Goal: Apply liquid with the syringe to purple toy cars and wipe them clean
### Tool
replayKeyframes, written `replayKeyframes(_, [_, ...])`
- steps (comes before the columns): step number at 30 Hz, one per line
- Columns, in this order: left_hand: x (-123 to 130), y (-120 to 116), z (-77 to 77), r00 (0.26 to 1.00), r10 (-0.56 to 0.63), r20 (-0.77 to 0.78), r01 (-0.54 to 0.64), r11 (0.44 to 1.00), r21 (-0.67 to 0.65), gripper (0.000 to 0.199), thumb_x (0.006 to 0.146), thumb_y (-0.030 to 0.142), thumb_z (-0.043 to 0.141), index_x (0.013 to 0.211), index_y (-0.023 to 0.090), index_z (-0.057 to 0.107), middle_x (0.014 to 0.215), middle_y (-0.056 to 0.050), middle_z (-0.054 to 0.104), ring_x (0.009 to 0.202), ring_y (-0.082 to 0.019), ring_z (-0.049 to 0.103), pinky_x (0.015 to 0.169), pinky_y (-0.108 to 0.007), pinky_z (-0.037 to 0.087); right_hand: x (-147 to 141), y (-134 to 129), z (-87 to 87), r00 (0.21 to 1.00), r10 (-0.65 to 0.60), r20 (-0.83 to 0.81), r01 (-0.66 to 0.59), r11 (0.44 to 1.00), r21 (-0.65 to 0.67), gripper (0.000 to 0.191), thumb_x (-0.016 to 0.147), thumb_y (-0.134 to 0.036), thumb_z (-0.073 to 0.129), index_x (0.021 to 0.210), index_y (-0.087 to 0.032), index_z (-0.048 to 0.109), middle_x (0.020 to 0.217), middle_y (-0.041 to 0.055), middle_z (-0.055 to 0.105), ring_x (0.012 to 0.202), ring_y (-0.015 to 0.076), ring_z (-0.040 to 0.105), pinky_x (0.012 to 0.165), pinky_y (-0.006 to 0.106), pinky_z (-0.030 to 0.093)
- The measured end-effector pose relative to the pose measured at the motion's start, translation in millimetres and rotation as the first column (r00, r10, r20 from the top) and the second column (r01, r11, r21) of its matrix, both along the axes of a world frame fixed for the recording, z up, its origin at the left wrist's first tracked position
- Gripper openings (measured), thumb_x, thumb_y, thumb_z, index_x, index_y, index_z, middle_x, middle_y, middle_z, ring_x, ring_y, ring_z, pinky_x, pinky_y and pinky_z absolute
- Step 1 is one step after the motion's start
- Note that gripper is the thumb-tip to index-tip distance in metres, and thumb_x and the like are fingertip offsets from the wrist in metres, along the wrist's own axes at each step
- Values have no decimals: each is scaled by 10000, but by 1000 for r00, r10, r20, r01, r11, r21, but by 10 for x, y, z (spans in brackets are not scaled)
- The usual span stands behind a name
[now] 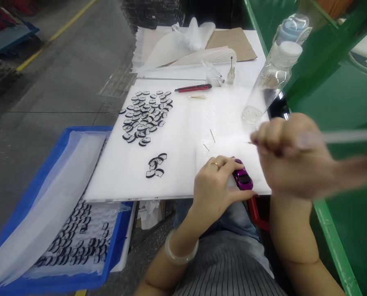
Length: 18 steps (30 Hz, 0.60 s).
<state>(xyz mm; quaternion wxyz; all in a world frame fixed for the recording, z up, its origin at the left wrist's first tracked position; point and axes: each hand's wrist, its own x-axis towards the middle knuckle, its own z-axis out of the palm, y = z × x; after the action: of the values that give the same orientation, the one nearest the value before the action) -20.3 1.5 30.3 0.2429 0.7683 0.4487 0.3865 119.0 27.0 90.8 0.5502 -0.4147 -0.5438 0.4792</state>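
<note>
At the table's near edge, my left hand (215,183) is closed on a shiny purple toy car (243,178) with a dark window. The fingers hold one end of it and the thumb the other. To the right of the car and above it, my right hand (289,154) is blurred by motion. Its fingers are curled round a thin pointed tool, whose small tip (250,142) shows past the fingers; its kind is unclear. Two thin sticks (212,135) lie on the white sheet just beyond the car.
Many small black-edged pieces (146,115) lie at the table's left, with several more (155,166) nearer. Behind are a red utility knife (193,88), cotton swabs (198,97) and a small bottle (231,76). A clear bottle (268,82) stands right. A blue tray (63,283) sits lower left.
</note>
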Motion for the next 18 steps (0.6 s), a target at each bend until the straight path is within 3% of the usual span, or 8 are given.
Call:
replayKeyframes(4, [-28,-9,-6,994,-43,-100,45,999,26,557,585,384,925,1029,189,651,1137,-98,682,1005,-294,653,823,-449,578,113,288,-59,999,-36,-18,36,999,9,525,825,-684,433,670,-218,618,752,58,623,744,201,606,697,360,499])
replayKeyframes(7, [-27,-17,9,983,-72,-166,81,995,50,549,602,310,914,1051,182,627,1211,-126,654,1036,-312,637,836,-463,580,459,322,-48,945,-324,-34,326,942,77,544,831,-651,360,790,-213,680,825,61,668,798,207,632,751,365,507])
replayKeyframes(9, [-16,-21,22,987,-67,-147,79,994,74,549,599,303,911,1047,173,621,1181,-126,667,1027,-311,639,841,-462,581,707,371,-69,841,-536,76,525,842,126,404,807,-554,433,733,-224,653,760,35,657,752,193,616,751,352,498])
replayKeyframes(11, [-8,-25,34,993,-28,-118,40,994,100,556,592,311,914,1038,164,618,1151,-125,681,1022,-315,641,846,-469,582,879,465,-158,734,-583,347,572,807,146,253,741,-444,556,680,-218,652,709,29,664,723,201,609,734,348,477])
replayKeyframes(13, [-9,-32,42,990,28,-141,-12,993,118,546,613,308,905,1050,156,615,1183,-144,680,1042,-334,636,848,-491,581,951,574,-310,570,-469,674,517,843,149,217,736,-395,595,712,-208,702,728,47,700,714,219,615,709,353,449])
replayKeyframes(15, [-20,-42,45,978,63,-200,-41,993,114,516,670,298,872,1087,145,608,1243,-171,663,1078,-353,624,854,-511,577,949,666,-475,328,-340,881,439,881,176,285,796,-414,556,812,-205,749,838,74,736,735,236,629,681,357,427])
replayKeyframes(16, [-28,-48,46,973,64,-222,-43,994,101,499,700,292,852,1108,144,604,1281,-180,646,1101,-355,617,865,-514,575,936,699,-544,222,-306,926,404,893,199,320,822,-423,528,854,-204,759,904,89,742,762,247,636,677,363,424])
replayKeyframes(18, [-49,-58,44,971,49,-234,-34,997,68,475,744,280,819,1145,155,598,1363,-185,596,1158,-345,596,910,-506,563,920,735,-628,141,-305,942,359,902,238,347,847,-412,505,877,-187,768,983,118,737,830,279,641,695,384,429])
